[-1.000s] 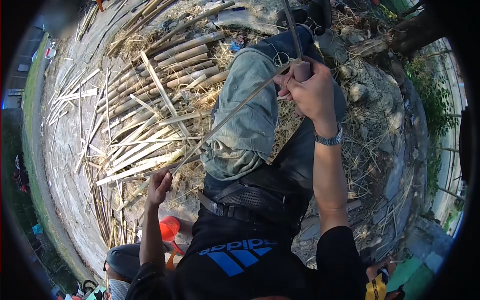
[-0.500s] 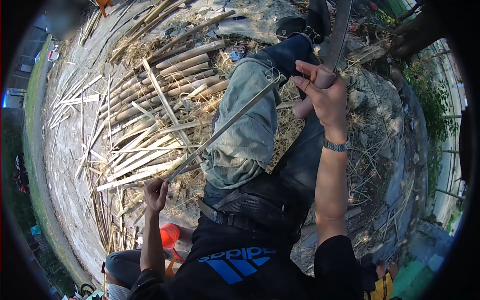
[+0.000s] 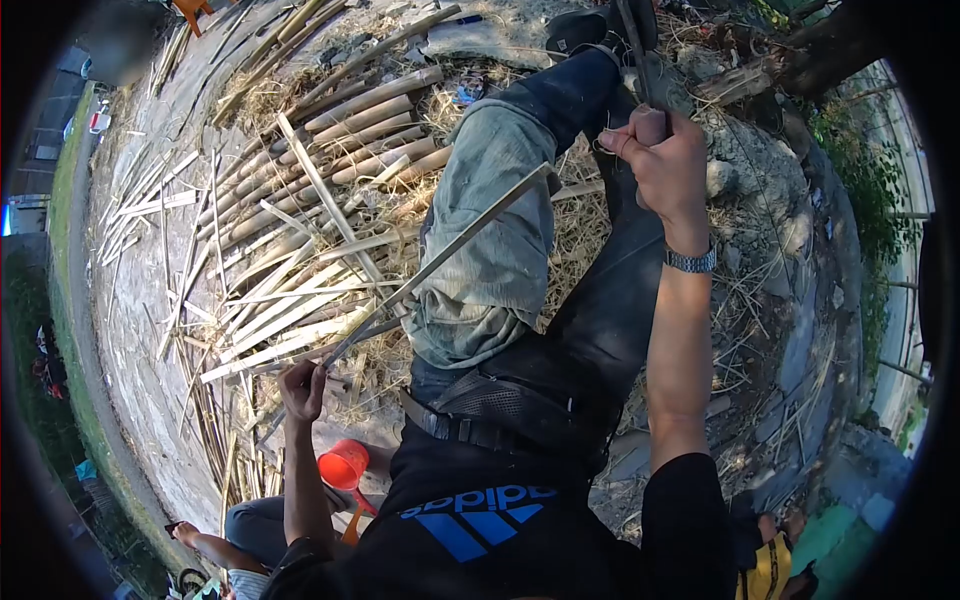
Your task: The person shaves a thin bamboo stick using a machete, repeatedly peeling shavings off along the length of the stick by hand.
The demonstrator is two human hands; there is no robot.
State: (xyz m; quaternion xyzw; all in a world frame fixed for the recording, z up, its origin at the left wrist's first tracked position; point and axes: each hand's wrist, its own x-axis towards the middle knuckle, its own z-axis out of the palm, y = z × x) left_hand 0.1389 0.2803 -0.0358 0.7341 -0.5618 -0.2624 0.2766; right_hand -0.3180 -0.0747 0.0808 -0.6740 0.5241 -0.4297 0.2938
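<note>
While the L hand (image 3: 302,390) has its fingers clamped on the near end of a long, thin, pale wooden strip (image 3: 470,232), the rest slants across a loose grey-green cloth (image 3: 492,215) over the knee. Risk: strip could swivel or slide, b/c its far end isn't held; bunched cloth might shift w/ it. At R, the R hand (image 3: 672,170) has fingers wrapped round the handle of a long, dark metal blade (image 3: 637,50), pointing away; a careless swing back might nick leg or L hand.
</note>
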